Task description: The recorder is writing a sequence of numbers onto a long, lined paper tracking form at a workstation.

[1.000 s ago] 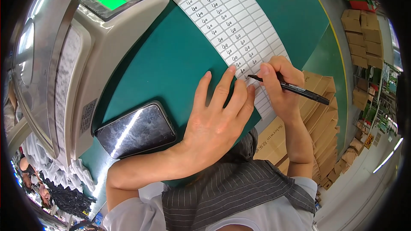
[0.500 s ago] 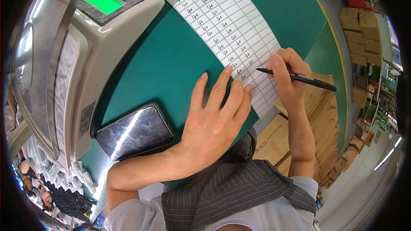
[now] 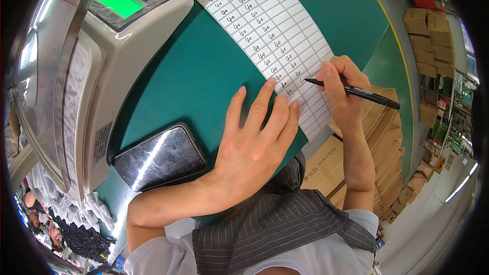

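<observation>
A long white sheet of small labels [image 3: 265,30] lies across the green table [image 3: 204,71]; many labels carry handwritten marks. My right hand [image 3: 344,89] grips a black pen [image 3: 356,91], with its tip touching the sheet near the lower right rows. My left hand [image 3: 252,142] lies flat with fingers spread, and its fingertips press the near edge of the sheet.
A grey weighing scale [image 3: 97,51] with green displays stands at the left. A black phone [image 3: 160,157] lies face up just left of my left wrist. Stacked cardboard boxes [image 3: 377,142] sit below the table edge at right, and more boxes [image 3: 433,25] stand on the floor beyond.
My right hand has moved the pen slightly up the sheet, from one label row to another. My left hand has stayed flat in the same place.
</observation>
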`<state>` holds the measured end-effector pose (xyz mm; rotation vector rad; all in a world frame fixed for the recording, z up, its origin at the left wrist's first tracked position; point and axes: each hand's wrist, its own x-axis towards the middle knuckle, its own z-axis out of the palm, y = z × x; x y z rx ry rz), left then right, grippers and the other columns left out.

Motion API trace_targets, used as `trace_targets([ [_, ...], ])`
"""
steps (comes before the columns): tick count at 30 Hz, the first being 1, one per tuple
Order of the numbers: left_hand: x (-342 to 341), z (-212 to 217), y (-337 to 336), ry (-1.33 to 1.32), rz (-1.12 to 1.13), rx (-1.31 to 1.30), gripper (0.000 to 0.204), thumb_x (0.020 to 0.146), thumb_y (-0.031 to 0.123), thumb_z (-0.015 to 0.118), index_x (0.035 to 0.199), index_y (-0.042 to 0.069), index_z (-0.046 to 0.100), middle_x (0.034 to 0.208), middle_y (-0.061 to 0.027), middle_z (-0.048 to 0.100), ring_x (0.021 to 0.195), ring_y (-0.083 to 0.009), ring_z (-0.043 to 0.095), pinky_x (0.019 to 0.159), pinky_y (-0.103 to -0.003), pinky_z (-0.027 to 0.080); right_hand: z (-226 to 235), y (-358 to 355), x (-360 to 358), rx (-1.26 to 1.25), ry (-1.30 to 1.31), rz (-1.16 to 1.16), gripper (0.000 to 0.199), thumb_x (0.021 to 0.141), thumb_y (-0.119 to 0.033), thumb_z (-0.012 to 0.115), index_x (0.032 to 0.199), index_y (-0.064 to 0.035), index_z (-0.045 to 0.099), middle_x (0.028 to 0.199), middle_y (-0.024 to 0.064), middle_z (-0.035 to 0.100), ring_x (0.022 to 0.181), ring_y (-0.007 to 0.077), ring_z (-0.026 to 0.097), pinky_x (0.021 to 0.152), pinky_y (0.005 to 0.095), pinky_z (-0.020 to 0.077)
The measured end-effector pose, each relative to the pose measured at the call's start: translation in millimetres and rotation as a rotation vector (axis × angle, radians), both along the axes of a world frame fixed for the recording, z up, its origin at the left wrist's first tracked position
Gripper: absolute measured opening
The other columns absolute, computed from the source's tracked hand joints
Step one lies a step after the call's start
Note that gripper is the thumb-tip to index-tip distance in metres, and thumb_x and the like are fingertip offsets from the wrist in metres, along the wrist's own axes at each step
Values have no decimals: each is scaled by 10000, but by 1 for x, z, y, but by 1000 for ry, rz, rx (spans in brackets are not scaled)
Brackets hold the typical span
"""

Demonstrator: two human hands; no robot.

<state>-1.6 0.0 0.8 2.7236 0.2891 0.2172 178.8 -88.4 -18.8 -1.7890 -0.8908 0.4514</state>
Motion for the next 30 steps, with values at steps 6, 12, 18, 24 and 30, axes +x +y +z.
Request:
trace_targets([
  [6,0,0,0,-8,9,2,438,748,138,684,1177,76,621,1149,-115,539,1238,-300,475,1007,-532,339,1,1,1,-1,-20,46,213,887,-66,630,701,-8,544,568,-23,519,525,20,391,465,212,315],
  [12,0,0,0,-14,9,-4,442,747,139,684,1180,76,619,1147,-114,538,1239,-299,473,1008,-533,337,2,3,0,9,11,7,212,889,-63,626,703,-5,544,582,-23,520,530,17,386,467,212,309],
  [18,0,0,0,-7,1,-5,438,755,146,686,1182,76,618,1144,-116,538,1238,-301,473,1007,-534,338,1,3,0,5,1,14,211,897,-64,613,705,-7,547,588,-27,519,530,23,398,471,212,318],
  [24,1,1,0,-15,-22,0,450,752,141,701,1189,71,614,1154,-118,532,1239,-310,470,1004,-539,339,11,-2,18,209,345,-109,228,936,-145,571,741,-27,552,653,11,532,557,44,432,494,201,329],
  [30,-1,2,3,18,-67,25,560,710,145,751,1236,59,578,1190,-156,500,1261,-353,438,1003,-555,334,39,-5,42,402,349,-176,270,947,-236,563,751,-50,550,686,26,536,546,77,447,490,203,322],
])
